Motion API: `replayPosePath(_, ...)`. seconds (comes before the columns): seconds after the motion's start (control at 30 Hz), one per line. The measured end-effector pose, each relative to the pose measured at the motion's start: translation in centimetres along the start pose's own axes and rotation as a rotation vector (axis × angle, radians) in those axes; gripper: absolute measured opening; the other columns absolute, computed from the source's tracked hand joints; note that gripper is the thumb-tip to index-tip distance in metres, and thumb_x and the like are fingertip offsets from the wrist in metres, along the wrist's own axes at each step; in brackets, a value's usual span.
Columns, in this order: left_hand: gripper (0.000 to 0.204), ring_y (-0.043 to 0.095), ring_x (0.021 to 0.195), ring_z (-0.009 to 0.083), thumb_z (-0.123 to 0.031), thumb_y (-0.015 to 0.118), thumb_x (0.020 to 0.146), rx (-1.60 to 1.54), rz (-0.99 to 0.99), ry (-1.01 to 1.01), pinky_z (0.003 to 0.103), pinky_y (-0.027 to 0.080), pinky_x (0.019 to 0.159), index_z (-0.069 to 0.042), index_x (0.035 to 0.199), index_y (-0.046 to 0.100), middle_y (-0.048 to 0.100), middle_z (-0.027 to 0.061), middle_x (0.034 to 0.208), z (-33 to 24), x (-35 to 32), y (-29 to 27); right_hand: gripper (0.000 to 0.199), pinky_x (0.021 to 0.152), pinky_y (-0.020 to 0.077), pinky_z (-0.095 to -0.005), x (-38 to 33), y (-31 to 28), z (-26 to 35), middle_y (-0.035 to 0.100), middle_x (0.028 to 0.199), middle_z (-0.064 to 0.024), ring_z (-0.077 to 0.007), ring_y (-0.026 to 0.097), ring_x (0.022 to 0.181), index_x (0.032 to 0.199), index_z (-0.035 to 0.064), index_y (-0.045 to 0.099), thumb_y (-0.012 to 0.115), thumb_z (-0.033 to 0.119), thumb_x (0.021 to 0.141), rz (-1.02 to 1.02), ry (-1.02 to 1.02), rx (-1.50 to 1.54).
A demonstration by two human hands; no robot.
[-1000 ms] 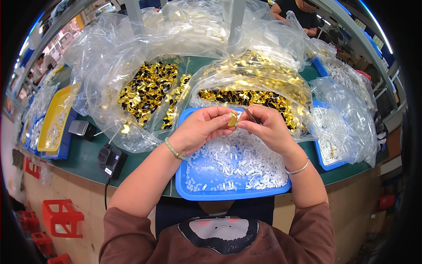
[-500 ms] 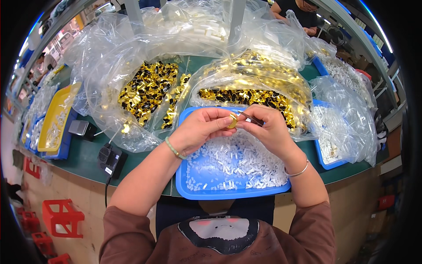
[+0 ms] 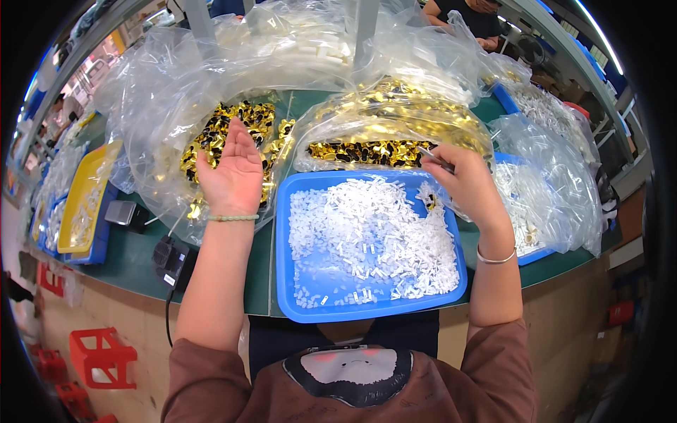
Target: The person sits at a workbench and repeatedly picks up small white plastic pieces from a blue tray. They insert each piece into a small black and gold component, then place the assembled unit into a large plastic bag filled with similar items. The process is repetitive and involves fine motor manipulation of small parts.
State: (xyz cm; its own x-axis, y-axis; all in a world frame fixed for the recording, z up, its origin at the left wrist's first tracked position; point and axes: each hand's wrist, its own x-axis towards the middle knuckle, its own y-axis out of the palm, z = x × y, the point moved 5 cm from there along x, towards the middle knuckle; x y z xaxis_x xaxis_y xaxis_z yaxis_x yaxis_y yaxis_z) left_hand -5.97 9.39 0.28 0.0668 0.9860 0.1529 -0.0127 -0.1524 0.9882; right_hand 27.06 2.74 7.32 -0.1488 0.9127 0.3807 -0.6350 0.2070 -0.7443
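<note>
My left hand is open, palm up and fingers stretched, at the near edge of a heap of gold-and-black shiny pieces on transparent plastic. Nothing shows in its palm. Between the thumb and fingers of my right hand is a slim metal tool that looks like tweezers. Its tip points left, just in front of a second gold-and-black heap in an opened plastic bag. Below both hands, a blue tray holds many small white pieces; a little gold piece lies at its upper right.
On the left stand a yellow tray, a grey box-shaped device and a black corded device. Plastic-covered blue trays line the right. Across the table is another person; red stools stand on the floor.
My hands have parted. The left let go of a gold piece and swung left to the heap, opening palm up. My right hand moved right, still holding the tool.
</note>
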Motion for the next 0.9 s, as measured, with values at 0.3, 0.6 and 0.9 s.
replayPosePath(0.3, 0.046, 0.064, 0.082, 0.0135, -0.039, 0.041, 0.103, 0.906, 0.185, -0.357, 0.024, 0.054, 0.075, 0.002, 0.114, 0.059, 0.065, 0.0079, 0.096, 8.1, -3.3, 1.1, 0.011, 0.065, 0.0495, -0.0394, -1.5, 1.6, -1.3, 0.066, 0.073, -0.0127, -0.0329, 0.064, 0.072, 0.075, 0.0023, 0.067, 0.069, 0.012, 0.070, 0.426, -0.012, -0.267)
replayPosePath(0.6, 0.043, 0.063, 0.084, 0.0109, -0.036, 0.046, 0.101, 1.030, 0.150, -0.374, 0.025, 0.053, 0.078, 0.002, 0.115, 0.059, 0.065, 0.0071, 0.097, 8.3, -3.7, 0.9, 0.013, 0.064, 0.0491, -0.0405, -1.1, 2.8, -2.4, 0.066, 0.073, -0.0124, -0.0322, 0.064, 0.071, 0.077, 0.0049, 0.067, 0.072, 0.013, 0.068, 0.409, -0.050, -0.424)
replayPosePath(0.9, 0.040, 0.063, 0.084, 0.0105, -0.032, 0.047, 0.100, 1.113, 0.196, -0.409, 0.024, 0.053, 0.077, 0.003, 0.116, 0.059, 0.065, 0.0065, 0.097, 9.1, -4.1, 1.4, 0.020, 0.069, 0.0501, -0.0387, -1.5, 3.5, -1.7, 0.066, 0.078, -0.0138, -0.0324, 0.063, 0.074, 0.086, 0.0029, 0.067, 0.074, 0.007, 0.068, 0.391, -0.158, -0.381)
